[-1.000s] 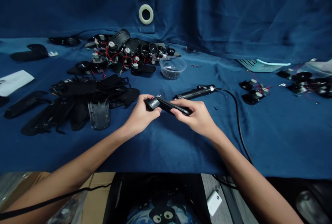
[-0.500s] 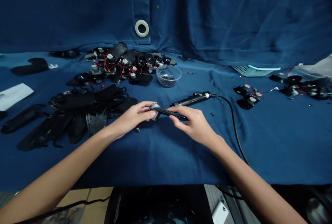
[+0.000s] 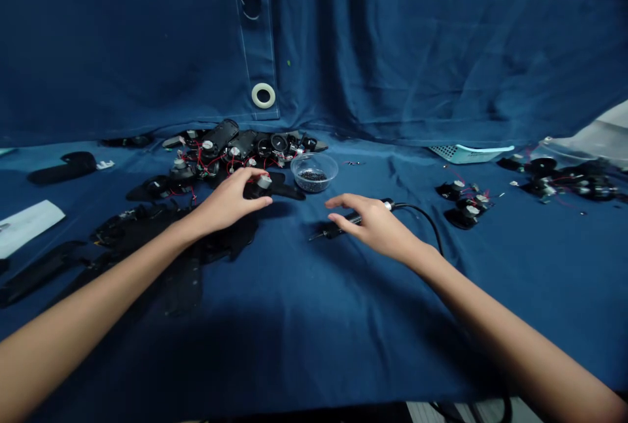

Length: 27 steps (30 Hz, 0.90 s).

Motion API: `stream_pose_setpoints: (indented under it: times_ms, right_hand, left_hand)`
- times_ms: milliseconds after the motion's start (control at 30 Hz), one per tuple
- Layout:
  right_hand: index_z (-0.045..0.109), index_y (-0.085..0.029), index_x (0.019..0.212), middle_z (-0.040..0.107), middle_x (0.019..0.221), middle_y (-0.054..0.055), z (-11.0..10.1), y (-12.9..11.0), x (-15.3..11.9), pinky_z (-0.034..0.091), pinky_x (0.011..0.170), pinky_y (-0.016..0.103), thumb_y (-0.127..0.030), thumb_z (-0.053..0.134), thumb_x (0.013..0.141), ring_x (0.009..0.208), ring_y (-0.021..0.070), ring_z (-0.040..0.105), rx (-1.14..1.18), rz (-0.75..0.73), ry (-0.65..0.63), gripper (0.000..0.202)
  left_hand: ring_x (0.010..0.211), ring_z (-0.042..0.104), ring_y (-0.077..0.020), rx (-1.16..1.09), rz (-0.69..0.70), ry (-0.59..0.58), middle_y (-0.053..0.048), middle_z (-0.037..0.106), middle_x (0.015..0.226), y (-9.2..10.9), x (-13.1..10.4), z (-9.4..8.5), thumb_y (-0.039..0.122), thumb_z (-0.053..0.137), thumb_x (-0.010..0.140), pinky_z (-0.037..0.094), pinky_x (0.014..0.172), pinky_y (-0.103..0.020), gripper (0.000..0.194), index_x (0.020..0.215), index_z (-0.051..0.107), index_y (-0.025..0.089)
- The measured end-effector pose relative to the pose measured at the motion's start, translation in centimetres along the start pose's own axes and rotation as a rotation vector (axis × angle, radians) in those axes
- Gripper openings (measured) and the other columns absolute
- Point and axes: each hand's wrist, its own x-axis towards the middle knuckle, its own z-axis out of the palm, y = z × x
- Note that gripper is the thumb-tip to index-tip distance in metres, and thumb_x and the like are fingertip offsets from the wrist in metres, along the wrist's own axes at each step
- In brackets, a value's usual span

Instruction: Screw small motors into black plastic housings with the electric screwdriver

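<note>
One black part [image 3: 258, 190] with a silver-grey cylinder is held at the left hand [image 3: 233, 204], between half-curled fingers and thumb, just above the blue-covered desk [image 3: 294, 325]. The right hand [image 3: 366, 220] is held loosely spread and grips nothing — fingers pointed leftward, one corded driver [image 3: 333, 231] lying beneath. Between and beyond both hands, one clear bowl [image 3: 296, 176] of tiny dark pieces [image 3: 313, 176] is set. Beyond the left hand, red-wired parts [image 3: 226, 135] are heaped, too overlapped to be counted. Right of the right hand, two wired pieces [image 3: 460, 219] and, farther, one pale-blue basket [image 3: 473, 155] are seen.
</note>
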Motion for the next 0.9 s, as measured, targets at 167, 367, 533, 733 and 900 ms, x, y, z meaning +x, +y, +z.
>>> stream_pose_setpoints:
  times_ms: [167,367,533,733,900]
  right_hand:
    - [0.064,-0.023,0.105,0.07,0.109,0.002,0.3,2.1,-0.3,0.05,0.091,0.035,-0.038,0.05,0.094,0.1,0.0193,0.066,0.066,0.103,0.078,0.023]
    - [0.064,-0.024,0.104,0.071,0.106,0.003,1.3,3.6,-1.3,0.051,0.09,0.036,-0.035,0.05,0.093,0.098,0.0198,0.067,0.144,0.141,0.119,0.021]
    - [0.066,-0.024,0.103,0.071,0.104,0.004,0.6,4.7,-1.0,0.051,0.089,0.037,-0.035,0.051,0.092,0.095,0.0202,0.067,0.163,0.166,0.121,0.021]
    - [0.066,-0.016,0.085,0.069,0.09,0.005,-1.4,6.1,9.0,0.052,0.085,0.028,-0.022,0.063,0.084,0.077,0.0121,0.062,0.679,0.317,0.194,0.007]
    - [0.057,-0.013,0.091,0.064,0.085,0.006,-0.3,7.1,22.4,0.056,0.073,0.024,-0.021,0.058,0.088,0.072,0.0096,0.061,0.907,0.478,0.164,0.008]
  left_hand:
    - [0.12,0.05,-0.0272,0.289,0.109,0.106,-0.011,0.049,0.128,-2.8,5.5,-2.0,0.039,0.062,0.083,0.039,0.104,-0.042,0.05,0.126,0.048,0.018]
    - [0.123,0.044,-0.0374,0.549,0.009,0.211,-0.019,0.046,0.129,-6.2,12.0,-3.7,0.029,0.062,0.083,0.035,0.102,-0.051,0.052,0.128,0.044,0.012]
    - [0.121,0.045,-0.0385,0.552,-0.058,0.21,-0.018,0.047,0.129,-7.3,15.0,-4.6,0.033,0.064,0.084,0.035,0.102,-0.052,0.053,0.127,0.045,0.01]
    - [0.116,0.05,-0.0332,0.382,-0.051,0.354,-0.017,0.046,0.128,-7.0,15.3,-3.8,0.042,0.068,0.081,0.04,0.101,-0.043,0.06,0.126,0.044,0.011]
    - [0.117,0.05,-0.032,0.37,-0.021,0.308,-0.016,0.046,0.127,-6.0,15.7,-2.0,0.044,0.067,0.081,0.038,0.102,-0.043,0.06,0.125,0.043,0.01]
